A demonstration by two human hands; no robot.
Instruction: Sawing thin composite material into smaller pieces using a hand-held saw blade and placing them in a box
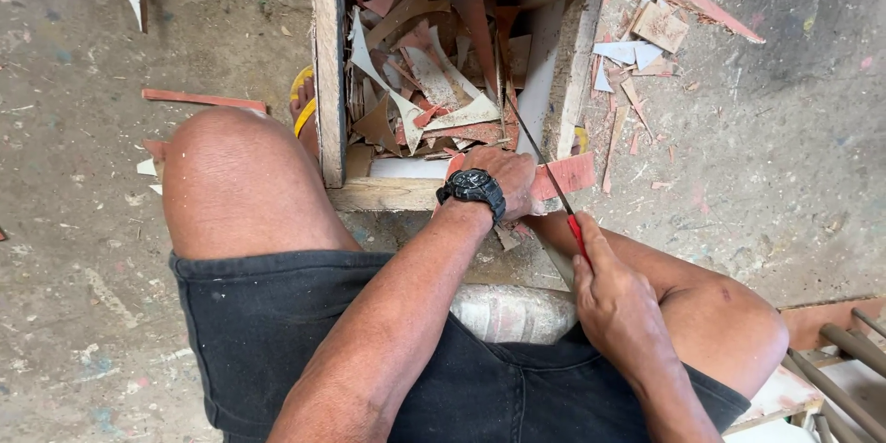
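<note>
Person sitting, head cam looking down at lap. Left hand point(498, 180), w/ black wristwatch point(473, 189) on the wrist, is pressing flat, fingers curled down, on a red laminate piece point(570, 173) that is lying on the front edge of a wooden box frame point(328, 65); the piece is sticking out to the right of that hand, partly under it. Right hand point(614, 300) is closed around the red handle point(579, 238) of a thin saw blade point(533, 143); blade is running up and away from this hand, crossing the red piece just beside the left hand's fingers and reaching over the box opening. Box just beyond the left hand is holding a heap of scrap offcuts point(425, 83), red, white and tan, jumbled together, w/ a white strip leaning on the inner right wall. More chips point(637, 55) are lying on the concrete floor beyond the right hand, well apart from it. Left of the left hand: bare knee, black shorts, and a foot in a yellow sandal point(303, 101) beside the frame. Metal rods point(844, 351) are lying to the right of the right hand, near the other knee. Blade tip vs scraps: can't tell if touching.
</note>
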